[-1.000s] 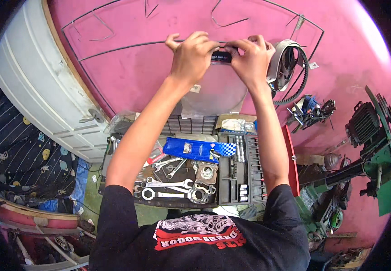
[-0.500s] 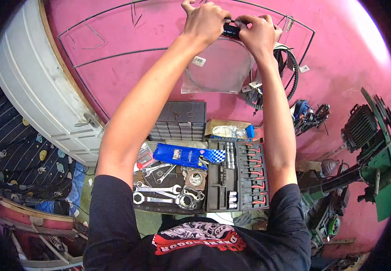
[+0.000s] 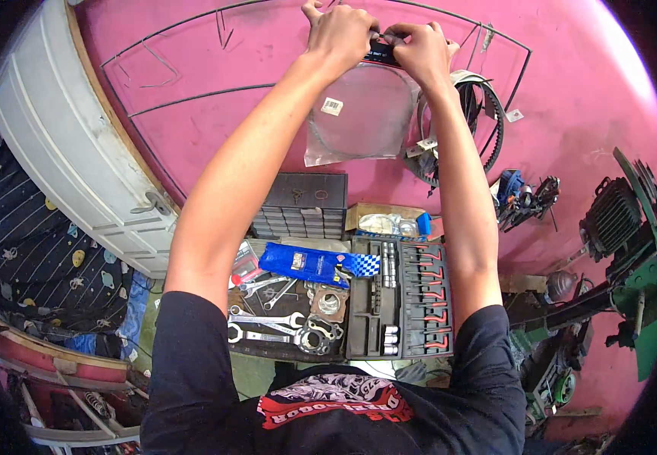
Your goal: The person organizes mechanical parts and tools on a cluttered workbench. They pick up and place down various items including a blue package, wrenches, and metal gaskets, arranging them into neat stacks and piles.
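Both arms reach up toward the pink wall. My left hand (image 3: 341, 39) pinches the left end of a black header card (image 3: 382, 53) on a clear plastic packet (image 3: 355, 117). My right hand (image 3: 421, 51) closes its fingertips on the card's right end. The packet hangs below the hands, with a white label near its left side and a thin curved line, perhaps a coiled cable, faintly visible inside. Just right of it, partly behind my right forearm, black ribbed belts (image 3: 487, 125) hang with white tags. A dark wire rack (image 3: 199, 97) runs along the wall around my hands.
Below lies an open case (image 3: 377, 299) with sockets and red-handled tools. Beside it are wrenches (image 3: 268, 326), a blue packet (image 3: 305, 262), a grey drawer cabinet (image 3: 305, 189) and an open cardboard box (image 3: 389, 220). Green machinery (image 3: 635, 303) stands right; a white door (image 3: 78, 152) is left.
My hands and the packet have shifted slightly left, and the packet's lower edge hangs a little lower. Both hands keep their pinch on the header card.
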`<state>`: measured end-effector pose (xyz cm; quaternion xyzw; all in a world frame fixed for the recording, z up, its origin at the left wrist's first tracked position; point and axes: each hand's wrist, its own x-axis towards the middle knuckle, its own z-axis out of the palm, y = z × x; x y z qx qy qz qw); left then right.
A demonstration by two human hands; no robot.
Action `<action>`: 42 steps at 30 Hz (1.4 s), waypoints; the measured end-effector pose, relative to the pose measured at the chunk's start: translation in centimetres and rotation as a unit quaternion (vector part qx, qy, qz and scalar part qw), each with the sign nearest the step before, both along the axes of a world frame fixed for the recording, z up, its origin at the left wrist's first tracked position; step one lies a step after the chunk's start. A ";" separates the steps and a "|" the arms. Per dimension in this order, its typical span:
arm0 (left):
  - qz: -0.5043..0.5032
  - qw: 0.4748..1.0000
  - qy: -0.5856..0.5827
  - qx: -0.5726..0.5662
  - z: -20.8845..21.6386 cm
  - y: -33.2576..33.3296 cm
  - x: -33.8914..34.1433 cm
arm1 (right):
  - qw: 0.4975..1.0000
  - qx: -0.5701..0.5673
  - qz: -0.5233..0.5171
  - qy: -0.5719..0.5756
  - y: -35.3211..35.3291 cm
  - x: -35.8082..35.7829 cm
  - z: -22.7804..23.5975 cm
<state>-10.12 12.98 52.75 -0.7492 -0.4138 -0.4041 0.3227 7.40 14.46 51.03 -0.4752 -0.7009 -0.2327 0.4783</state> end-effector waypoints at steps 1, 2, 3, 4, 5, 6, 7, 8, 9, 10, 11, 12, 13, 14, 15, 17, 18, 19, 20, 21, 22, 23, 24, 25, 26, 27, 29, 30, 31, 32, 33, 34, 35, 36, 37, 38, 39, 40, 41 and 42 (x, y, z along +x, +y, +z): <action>0.006 1.000 -0.001 -0.014 0.0 0.1 0.0 | 1.000 -0.002 0.011 0.003 0.4 0.2 -0.1; 0.012 1.000 -0.001 -0.029 -0.1 0.2 0.0 | 1.000 -0.005 0.022 0.006 0.8 0.4 -0.3; 0.018 0.999 -0.001 -0.044 -0.1 0.1 0.0 | 1.000 -0.007 0.017 0.004 0.7 0.3 -0.3; 0.024 0.998 0.006 -0.056 -0.2 -0.1 0.0 | 1.000 -0.009 0.013 0.002 0.6 0.2 -0.5; 0.029 0.997 0.013 -0.067 -0.5 -0.3 -0.2 | 1.000 -0.011 0.008 0.000 0.5 0.0 -0.6; 0.036 0.996 0.021 -0.078 -0.7 -0.4 -0.4 | 1.000 -0.003 0.005 -0.002 0.6 -0.2 -0.7; 0.020 0.998 0.015 -0.050 -1.0 -0.5 -0.5 | 1.000 0.004 0.002 -0.005 0.6 -0.3 -0.9; 0.004 1.000 0.008 -0.021 -1.4 -0.5 -0.6 | 1.000 0.012 -0.001 -0.007 0.7 -0.4 -1.1; -0.012 1.000 0.001 0.008 -1.8 -0.4 -0.7 | 1.000 0.011 0.003 -0.005 0.8 -0.6 -1.2; -0.013 1.000 0.011 0.022 -2.2 -0.1 -0.8 | 1.000 0.011 0.006 -0.003 0.9 -0.7 -1.4; -0.015 0.999 0.021 0.036 -2.5 0.1 -0.9 | 1.000 0.011 0.010 -0.001 1.0 -0.8 -1.4; -0.017 0.998 0.031 0.049 -2.8 0.2 -0.9 | 1.000 0.017 0.010 -0.001 1.0 -0.9 -1.5; -0.003 0.997 0.048 0.068 -3.1 0.3 -1.0 | 1.000 0.023 0.009 -0.001 1.0 -1.0 -1.6; 0.001 0.995 0.054 0.085 -3.3 0.5 -1.0 | 1.000 0.028 0.009 -0.001 1.0 -1.1 -1.6; 0.004 0.993 0.060 0.101 -3.5 0.6 -1.0 | 1.000 0.024 0.011 0.000 0.8 -1.3 -1.7; 0.014 0.990 0.073 0.119 -3.7 0.8 -1.2 | 1.000 0.016 0.014 0.004 0.4 -1.6 -1.7; 0.019 0.989 0.079 0.121 -3.8 0.8 -1.3 | 1.000 0.013 0.012 0.006 0.4 -1.6 -1.7; 0.024 0.988 0.085 0.124 -3.8 0.9 -1.2 | 1.000 0.010 0.011 0.009 0.5 -1.6 -1.7; 0.025 0.988 0.086 0.129 -3.8 0.9 -1.2 | 1.000 0.007 0.009 0.012 0.5 -1.6 -1.7; 0.026 0.987 0.088 0.134 -3.9 1.0 -1.2 | 1.000 0.006 0.011 0.014 0.5 -1.6 -1.7; 0.028 0.986 0.090 0.138 -4.0 1.0 -1.2 | 1.000 0.005 0.013 0.016 0.4 -1.6 -1.7; 0.028 0.987 0.087 0.136 -4.0 1.1 -1.1 | 1.000 0.003 0.015 0.018 0.3 -1.6 -1.6; 0.028 0.987 0.084 0.133 -3.9 1.1 -1.0 | 1.000 0.004 0.018 0.021 0.4 -1.5 -1.6; 0.028 0.988 0.081 0.131 -3.9 1.0 -0.8 | 0.999 0.004 0.020 0.024 0.4 -1.4 -1.6; 0.028 0.988 0.081 0.129 -3.9 1.0 -0.7 | 0.999 0.005 0.022 0.027 0.4 -1.3 -1.6; 0.029 0.988 0.083 0.127 -4.0 0.9 -0.6 | 0.999 0.000 0.019 0.025 0.2 -1.4 -1.6; 0.025 0.989 0.078 0.122 -3.9 0.9 -0.6 | 1.000 -0.009 0.013 0.022 -0.1 -1.5 -1.5; 0.019 0.990 0.071 0.119 -3.8 1.0 -0.6 | 1.000 -0.007 0.011 0.027 -0.1 -1.5 -1.5; 0.012 0.991 0.065 0.116 -3.8 1.0 -0.6 | 0.999 -0.004 0.010 0.032 -0.1 -1.6 -1.4; 0.005 0.991 0.059 0.122 -3.8 1.0 -0.7 | 0.999 -0.001 0.008 0.038 -0.1 -1.6 -1.3; -0.002 0.990 0.054 0.127 -3.8 0.9 -0.7 | 0.999 0.002 0.006 0.034 -0.1 -1.7 -1.3; -0.009 0.990 0.049 0.132 -3.7 0.7 -0.8 | 1.000 0.004 0.004 0.029 -0.2 -1.7 -1.2; -0.022 0.991 0.038 0.130 -3.6 0.6 -0.8 | 1.000 0.007 0.002 0.025 -0.2 -1.7 -1.2; -0.034 0.991 0.027 0.128 -3.5 0.5 -0.9 | 1.000 0.003 0.004 0.022 -0.3 -1.8 -1.1; -0.046 0.991 0.016 0.125 -3.4 0.4 -1.0 | 1.000 0.000 0.007 0.019 -0.3 -2.0 -1.0; -0.044 0.991 0.019 0.126 -3.3 0.3 -1.1 | 1.000 -0.004 0.009 0.016 -0.2 -2.1 -1.0; -0.042 0.991 0.022 0.127 -3.3 0.3 -1.3 | 1.000 0.002 0.005 0.013 -0.2 -2.4 -1.0; -0.040 0.991 0.025 0.128 -3.3 0.3 -1.5 | 1.000 0.007 0.001 0.011 -0.1 -2.6 -1.1; -0.041 0.990 0.026 0.132 -3.3 0.3 -1.7 | 1.000 0.013 -0.003 0.008 0.0 -2.9 -1.1; -0.044 0.989 0.027 0.136 -3.3 0.3 -1.7 | 1.000 0.020 -0.007 0.004 0.5 -2.8 -1.2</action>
